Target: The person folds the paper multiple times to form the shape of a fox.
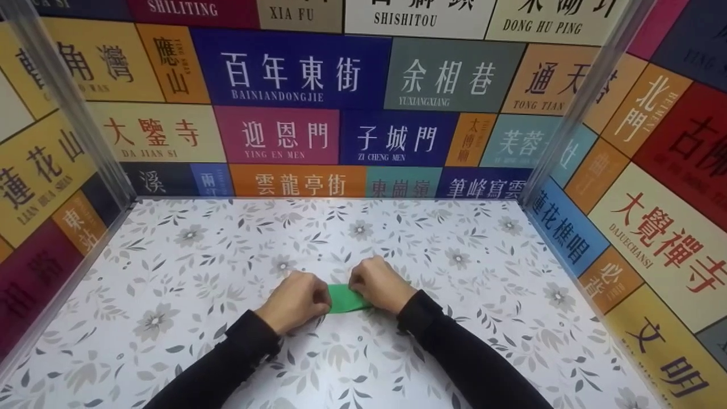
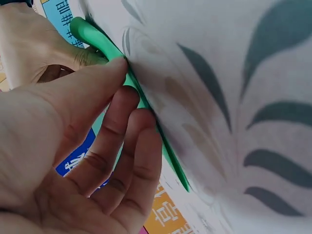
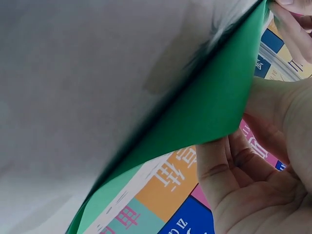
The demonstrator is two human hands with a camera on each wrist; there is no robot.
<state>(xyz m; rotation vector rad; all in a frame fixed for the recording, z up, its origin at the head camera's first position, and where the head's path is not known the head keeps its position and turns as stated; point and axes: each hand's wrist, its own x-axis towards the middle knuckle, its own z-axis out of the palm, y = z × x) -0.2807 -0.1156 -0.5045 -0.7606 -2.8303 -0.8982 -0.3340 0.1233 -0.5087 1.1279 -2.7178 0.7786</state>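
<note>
A thin green sheet of paper (image 1: 343,299) lies on the patterned tabletop between the two hands, its near edge slightly curved. My left hand (image 1: 297,301) pinches its left end between thumb and fingertips. On the right, my right hand (image 1: 383,285) pinches the sheet by its edge. In the right wrist view the green paper (image 3: 204,102) slants up from the table, and its raised corner meets the right hand's fingers (image 3: 214,161). From the left wrist the paper (image 2: 105,44) appears nearly edge-on, with one end curled up. The hands cover parts of both ends.
A white tabletop (image 1: 227,346) printed with grey flowers and leaves spreads around the hands. Colourful panels (image 1: 292,71) with Chinese lettering stand behind it and at both sides. Clear corner strips (image 1: 585,102) run up where the panels meet.
</note>
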